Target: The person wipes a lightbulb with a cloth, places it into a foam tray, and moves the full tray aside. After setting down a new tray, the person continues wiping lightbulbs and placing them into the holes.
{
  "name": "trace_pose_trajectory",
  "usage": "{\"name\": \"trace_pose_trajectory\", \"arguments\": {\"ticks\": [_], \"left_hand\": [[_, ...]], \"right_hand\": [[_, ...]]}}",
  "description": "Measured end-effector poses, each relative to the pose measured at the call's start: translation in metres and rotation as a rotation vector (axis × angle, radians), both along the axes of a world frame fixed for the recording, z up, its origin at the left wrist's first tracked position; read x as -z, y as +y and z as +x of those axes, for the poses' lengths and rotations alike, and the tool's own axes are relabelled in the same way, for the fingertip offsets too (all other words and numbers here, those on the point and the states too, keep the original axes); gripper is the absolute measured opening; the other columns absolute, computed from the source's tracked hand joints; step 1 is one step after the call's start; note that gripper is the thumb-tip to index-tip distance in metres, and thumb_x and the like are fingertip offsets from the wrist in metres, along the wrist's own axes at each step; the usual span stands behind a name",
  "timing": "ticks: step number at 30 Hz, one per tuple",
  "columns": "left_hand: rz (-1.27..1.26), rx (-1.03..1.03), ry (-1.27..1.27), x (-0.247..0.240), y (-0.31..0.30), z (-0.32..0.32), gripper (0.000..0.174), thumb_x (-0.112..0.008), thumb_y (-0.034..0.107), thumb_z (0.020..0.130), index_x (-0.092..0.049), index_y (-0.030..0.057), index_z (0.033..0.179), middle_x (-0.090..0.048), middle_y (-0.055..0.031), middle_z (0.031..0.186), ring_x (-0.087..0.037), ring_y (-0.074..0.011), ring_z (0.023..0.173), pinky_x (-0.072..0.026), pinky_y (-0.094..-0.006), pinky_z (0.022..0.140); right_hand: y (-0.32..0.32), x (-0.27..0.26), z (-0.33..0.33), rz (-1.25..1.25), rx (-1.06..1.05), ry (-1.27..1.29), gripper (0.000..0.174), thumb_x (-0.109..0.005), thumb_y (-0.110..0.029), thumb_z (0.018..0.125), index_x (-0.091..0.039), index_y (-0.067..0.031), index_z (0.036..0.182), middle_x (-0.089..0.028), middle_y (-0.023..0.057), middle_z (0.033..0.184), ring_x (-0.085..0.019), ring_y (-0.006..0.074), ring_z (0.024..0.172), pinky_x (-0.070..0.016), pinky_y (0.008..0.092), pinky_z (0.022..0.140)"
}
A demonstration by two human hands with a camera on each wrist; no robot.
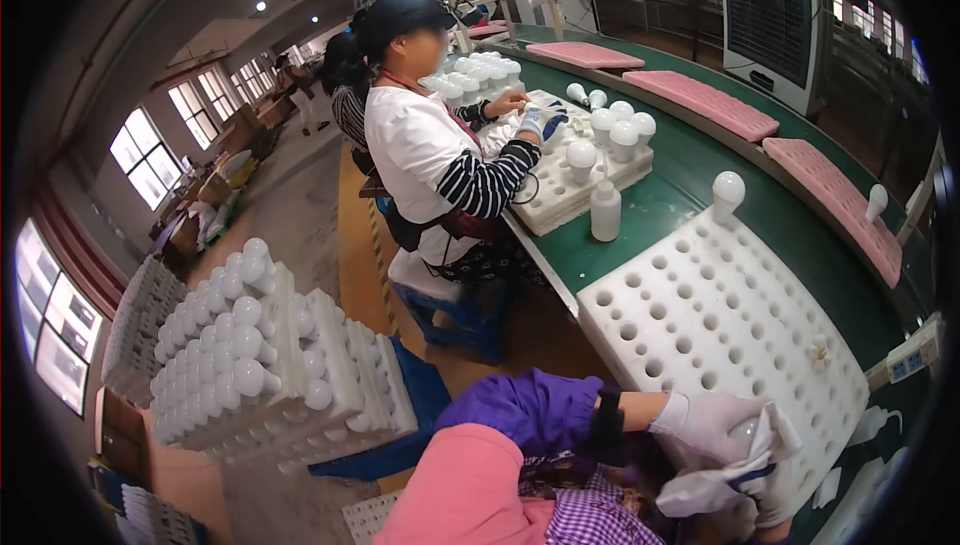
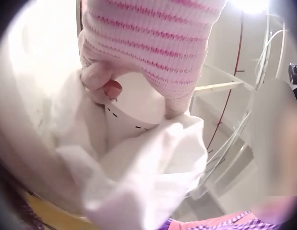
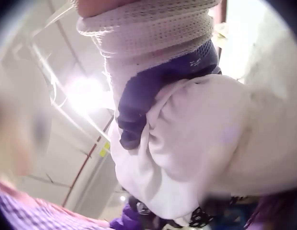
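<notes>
My left hand [image 1: 712, 421], in a white knit glove, grips a white light bulb [image 2: 139, 100]; in the left wrist view the glove has pink stripes and a bare fingertip [image 2: 113, 89] shows. Dark dashes run round the bulb's body. A white cloth [image 1: 715, 485] is bunched about the bulb. My right hand [image 3: 163, 72], gloved in white with dark blue on the palm side, holds the cloth [image 3: 186, 139] with curled fingers against the bulb. Most of the bulb is hidden by glove and cloth in the head view. Both hands are over the near edge of a white foam tray [image 1: 735, 320] with rows of holes.
One bulb [image 1: 728, 195] stands at the tray's far corner. A plastic bottle [image 1: 605, 210] stands beyond, beside another foam tray [image 1: 560, 213] where a seated person [image 1: 410, 135] works. Pink trays [image 1: 700, 103] line the green table [image 1: 580, 263]. Stacked trays of bulbs [image 1: 220, 345] stand left.
</notes>
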State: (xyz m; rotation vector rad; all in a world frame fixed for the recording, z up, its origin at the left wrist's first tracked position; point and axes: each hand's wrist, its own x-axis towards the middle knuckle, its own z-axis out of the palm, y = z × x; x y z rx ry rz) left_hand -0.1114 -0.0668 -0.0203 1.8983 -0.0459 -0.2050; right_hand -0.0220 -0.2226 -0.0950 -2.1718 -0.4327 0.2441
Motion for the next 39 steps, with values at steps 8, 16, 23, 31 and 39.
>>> {"name": "trace_pose_trajectory", "arguments": {"ticks": [8,16,23,31,39], "left_hand": [[-0.071,-0.200,-0.216,0.070,-0.019,0.028,0.047,-0.062,0.025,0.081,-0.043,0.0037,0.118,-0.053,-0.0209,0.109,-0.054,-0.0330,0.104,-0.0435,-0.0377,0.088],[-0.105,-0.208,-0.351,0.003,-0.022,0.008,0.046,-0.062,0.026,0.078,-0.047,0.0024,0.115,-0.047,-0.0181,0.115,-0.052,-0.0350,0.101,-0.0424,-0.0373,0.088],[0.016,0.134,-0.738,0.002,-0.016,0.000,0.062,-0.066,0.037,0.072,-0.045,0.0034,0.120,-0.043,-0.0207,0.121,-0.053,-0.0400,0.098,-0.0454,-0.0381,0.084],[-0.248,-0.273,0.047,0.043,-0.024,0.012,0.048,-0.062,0.037,0.083,-0.048,0.0059,0.116,-0.059,-0.0173,0.105,-0.059,-0.0296,0.099,-0.0461,-0.0359,0.083],[-0.747,-0.436,0.056,0.013,0.012,0.001,0.053,-0.060,0.036,0.085,-0.045,0.0023,0.124,-0.053,-0.0045,0.091,-0.051,-0.0079,0.072,-0.0428,-0.0211,0.058]], "right_hand": [[-0.056,0.076,0.050,0.056,-0.125,0.147,0.085,-0.080,-0.035,0.061,-0.044,-0.0008,0.130,-0.054,0.0153,0.120,-0.053,0.0277,0.108,-0.0415,0.0380,0.092],[-0.144,0.144,0.113,0.100,-0.472,0.248,0.084,-0.081,-0.030,0.061,-0.043,-0.0007,0.130,-0.054,0.0139,0.121,-0.054,0.0273,0.108,-0.0421,0.0372,0.092],[-0.143,-0.002,0.054,0.037,-0.422,0.420,0.083,-0.081,-0.026,0.061,-0.043,-0.0006,0.131,-0.054,0.0127,0.121,-0.054,0.0269,0.108,-0.0426,0.0364,0.092],[-0.028,-0.095,-0.017,-0.226,-0.518,-0.237,0.077,-0.078,-0.020,0.052,-0.048,-0.0006,0.121,-0.061,0.0172,0.106,-0.059,0.0328,0.100,-0.0447,0.0376,0.087],[-0.060,-0.065,0.001,0.018,-0.303,-0.329,0.083,-0.072,-0.019,0.070,-0.032,0.0050,0.138,-0.045,0.0222,0.133,-0.044,0.0375,0.122,-0.0339,0.0407,0.102]]}}
